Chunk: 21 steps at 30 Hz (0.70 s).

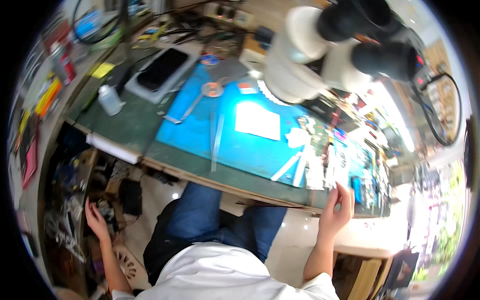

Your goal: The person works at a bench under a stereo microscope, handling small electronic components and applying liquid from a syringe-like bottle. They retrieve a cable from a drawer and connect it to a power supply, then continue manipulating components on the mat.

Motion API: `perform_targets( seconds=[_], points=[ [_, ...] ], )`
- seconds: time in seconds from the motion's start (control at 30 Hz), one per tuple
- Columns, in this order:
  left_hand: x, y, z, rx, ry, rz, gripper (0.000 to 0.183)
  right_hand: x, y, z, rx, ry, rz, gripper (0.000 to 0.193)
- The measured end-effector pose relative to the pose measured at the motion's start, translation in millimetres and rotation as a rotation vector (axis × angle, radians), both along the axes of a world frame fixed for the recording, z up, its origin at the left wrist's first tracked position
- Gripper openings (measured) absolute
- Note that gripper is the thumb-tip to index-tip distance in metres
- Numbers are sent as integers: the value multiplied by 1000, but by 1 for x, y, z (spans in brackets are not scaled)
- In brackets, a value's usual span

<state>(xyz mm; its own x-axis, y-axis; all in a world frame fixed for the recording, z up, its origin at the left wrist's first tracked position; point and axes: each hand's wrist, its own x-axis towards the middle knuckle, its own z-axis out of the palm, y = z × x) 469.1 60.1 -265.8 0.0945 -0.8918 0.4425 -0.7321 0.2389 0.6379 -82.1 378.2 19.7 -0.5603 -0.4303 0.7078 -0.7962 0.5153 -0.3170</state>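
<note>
My left hand (96, 220) hangs low at the left, in front of the desk's edge and beside a shelf of clutter. Its fingers look loosely stretched, and I see nothing in them. At the desk's right front edge is my right hand (337, 212), with fingers half bent, a gap beside the thumb, and nothing visible held. Nearest to it are small pale parts and strips (315, 170) and a small blue object (356, 190). On the blue mat (195, 135) lie a brightly lit white sheet (257, 121), tweezers-like metal tools (217, 142) and a copper-coloured coil (212, 89).
A white microscope (295, 55) with black eyepieces overhangs the mat. On the desk's left stand a white squeeze bottle (110, 100) and a dark phone-like slab (162, 69) on a pale tray. A spray can (62, 62) stands far left. Wooden furniture (365, 280) is at lower right.
</note>
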Motion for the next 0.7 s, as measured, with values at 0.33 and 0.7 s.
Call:
perform_targets(
  seconds=[0.33, 0.7],
  points=[
    [-121, 11, -4, 48, -31, -452, 42, -111, -26, -9, 594, -147, -301, 33],
    [-212, 43, -3, 153, -271, -703, 44, -128, 13, 36, 264, -1, -187, 17]
  ],
)
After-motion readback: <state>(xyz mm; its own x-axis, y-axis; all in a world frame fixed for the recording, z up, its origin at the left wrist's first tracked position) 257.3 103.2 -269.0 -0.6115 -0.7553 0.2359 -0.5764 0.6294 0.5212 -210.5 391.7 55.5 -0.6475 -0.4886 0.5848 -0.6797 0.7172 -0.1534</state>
